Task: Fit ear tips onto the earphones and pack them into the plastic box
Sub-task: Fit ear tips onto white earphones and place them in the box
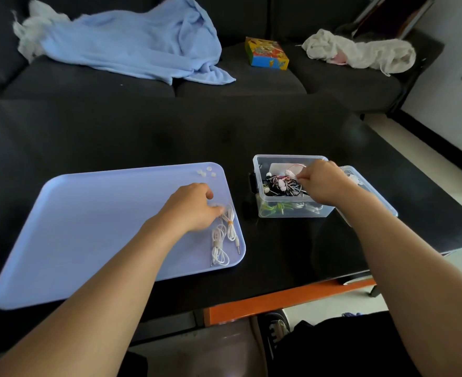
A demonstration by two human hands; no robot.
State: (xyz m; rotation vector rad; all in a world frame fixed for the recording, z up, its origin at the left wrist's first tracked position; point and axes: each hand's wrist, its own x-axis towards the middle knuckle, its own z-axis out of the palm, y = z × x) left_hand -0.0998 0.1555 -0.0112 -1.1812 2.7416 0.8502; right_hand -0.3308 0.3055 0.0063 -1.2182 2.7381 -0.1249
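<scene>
The head view is looking down along two bare forearms reaching out over a black table. The left hand is lying knuckles-up over the right part of a pale blue tray, its fingers curling down onto the near end of a bundle of white earphones; it seems to be pinching the cable there, though the fingertips are hiding the exact contact. The rest of that bundle is trailing toward the tray's near right corner, its plug lying on the tray. A few small white ear tips are sitting apart in the tray's far right corner. The right hand is hovering over the clear plastic box, fingers bunching together and pinching a thin pink earphone cable above the contents. The box is holding a tangle of black, white, pink and green earphones. Its clear lid is lying just beside it on the right, partly hidden by the right forearm.
</scene>
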